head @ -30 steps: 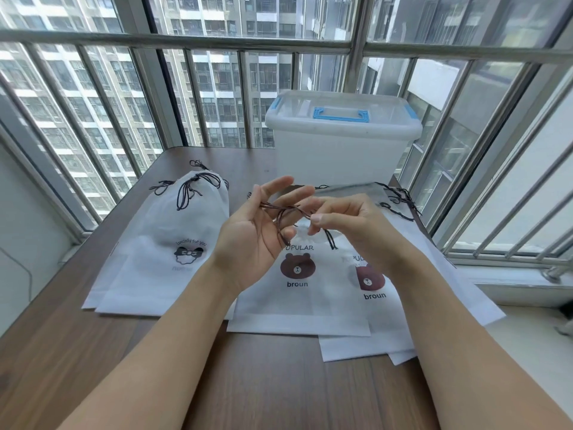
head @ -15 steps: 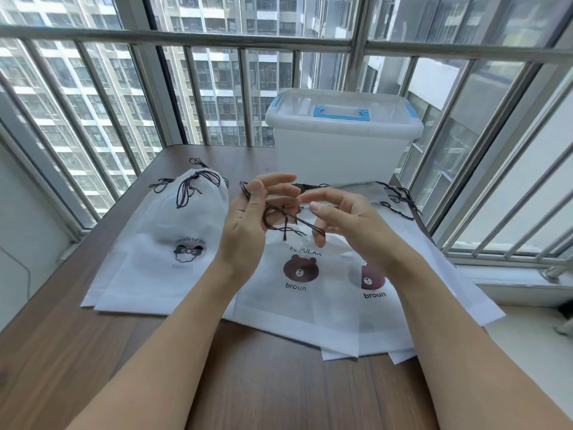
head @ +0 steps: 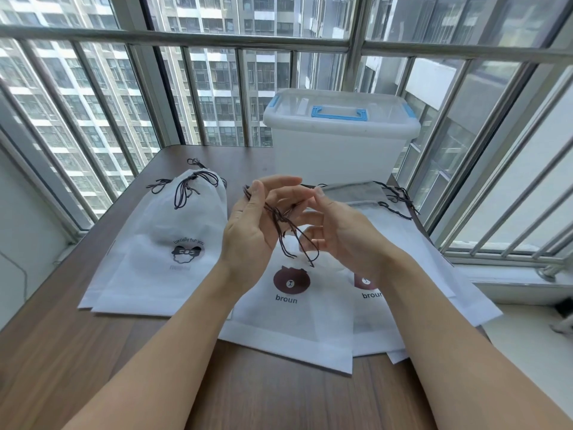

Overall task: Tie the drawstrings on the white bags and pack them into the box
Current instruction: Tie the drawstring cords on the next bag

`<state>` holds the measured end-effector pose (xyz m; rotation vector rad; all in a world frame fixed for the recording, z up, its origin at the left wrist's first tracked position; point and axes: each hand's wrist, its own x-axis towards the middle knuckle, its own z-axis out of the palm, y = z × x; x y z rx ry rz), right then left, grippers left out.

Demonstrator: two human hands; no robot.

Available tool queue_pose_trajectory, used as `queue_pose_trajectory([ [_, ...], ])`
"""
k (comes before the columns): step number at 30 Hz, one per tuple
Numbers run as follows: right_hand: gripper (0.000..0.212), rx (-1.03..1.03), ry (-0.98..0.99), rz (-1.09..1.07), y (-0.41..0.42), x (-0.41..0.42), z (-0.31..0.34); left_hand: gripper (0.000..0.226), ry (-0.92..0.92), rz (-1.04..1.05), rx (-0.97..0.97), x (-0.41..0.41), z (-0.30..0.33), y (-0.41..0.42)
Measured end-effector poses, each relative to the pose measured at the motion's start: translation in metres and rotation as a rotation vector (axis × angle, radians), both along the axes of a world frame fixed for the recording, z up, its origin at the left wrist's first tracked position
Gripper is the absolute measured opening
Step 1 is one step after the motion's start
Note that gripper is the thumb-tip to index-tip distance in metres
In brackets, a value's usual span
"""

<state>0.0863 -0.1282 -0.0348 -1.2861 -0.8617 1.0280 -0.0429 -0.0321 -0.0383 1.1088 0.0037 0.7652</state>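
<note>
Left hand (head: 248, 231) & right hand (head: 341, 234): raised over bear-print bag (head: 291, 308) on table (head: 62, 352), fingers loosely curled, working dark drawstring (head: 286, 223) between them. Tied bags (head: 161, 243) lie left. Lidded box (head: 338, 141) behind.

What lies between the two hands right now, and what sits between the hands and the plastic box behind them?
In the head view, the dark drawstring spans between left hand and right hand. Toward the box: bare table.
</note>
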Motion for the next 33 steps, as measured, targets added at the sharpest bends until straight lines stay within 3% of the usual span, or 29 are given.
queue_pose_trajectory([
  [5,0.03,0.047,-0.013,0.039,-0.004,0.0,-0.003,0.048,-0.008,-0.004,-0.021,-0.001,0.001,0.0],
  [8,0.012,0.043,-0.18,-0.056,-0.003,-0.001,-0.007,0.049,0.024,0.009,-0.013,0.0,0.001,0.001],
  [10,0.014,0.07,-0.141,-0.129,-0.004,0.001,-0.001,0.052,0.067,0.059,-0.042,0.0,0.002,0.003],
  [13,0.039,0.196,0.315,-0.209,-0.011,0.014,0.011,0.062,0.09,0.11,-0.241,-0.005,0.006,0.016],
  [16,0.026,0.387,0.804,-0.252,-0.015,0.023,0.01,0.061,0.014,0.037,-0.48,-0.013,0.01,0.031],
  [18,0.021,0.413,0.948,-0.326,-0.014,0.029,0.004,0.059,0.021,0.04,-0.528,-0.016,0.012,0.036],
  [20,0.02,0.315,0.962,-0.409,-0.015,0.038,0.001,0.058,0.089,0.097,-0.488,-0.019,0.014,0.041],
  [24,0.027,0.118,0.593,-0.587,-0.018,0.05,0.004,0.06,0.333,0.27,-0.239,-0.016,0.014,0.044],
  [27,0.036,0.016,0.032,-0.632,-0.015,0.037,0.01,0.049,0.444,0.322,-0.101,-0.009,0.008,0.038],
  [30,0.018,-0.079,-0.515,-0.43,-0.017,0.023,0.008,0.031,0.473,0.273,-0.086,-0.006,-0.001,0.036],
  [33,0.036,-0.217,-0.865,-0.151,-0.02,0.017,0.001,0.047,0.393,0.246,-0.083,-0.002,-0.005,0.036],
])
